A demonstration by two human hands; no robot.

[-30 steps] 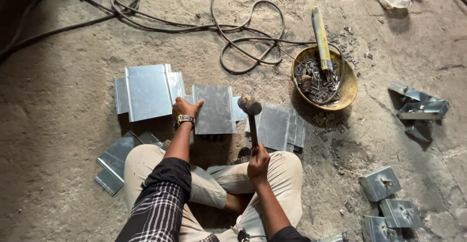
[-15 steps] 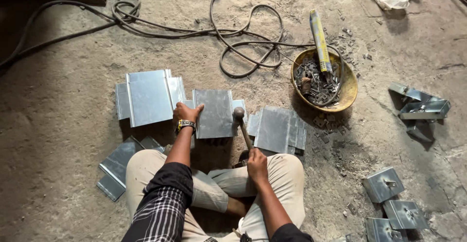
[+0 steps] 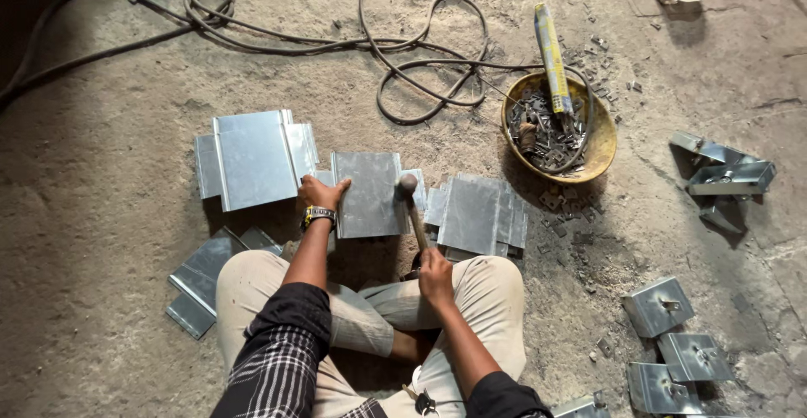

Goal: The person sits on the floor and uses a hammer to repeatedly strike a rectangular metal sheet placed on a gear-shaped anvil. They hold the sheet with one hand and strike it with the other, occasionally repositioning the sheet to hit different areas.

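Hammering a folded sheet-metal panel (image 3: 368, 193) flat on the floor (image 3: 109, 241): left hand (image 3: 321, 193) spread open, pressing its left edge; right hand (image 3: 435, 267) clenched around the hammer (image 3: 410, 204), head at the right edge. Next blow probably calls for steady pinning and aim along that edge.

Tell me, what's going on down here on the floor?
A person sits cross-legged on a dusty concrete floor. The left hand presses on the left edge of a grey sheet-metal panel, while the right hand grips a hammer whose head is at the panel's right edge. Similar panels lie stacked on both sides. A yellow bowl of small metal pieces and folded brackets lie to the right.
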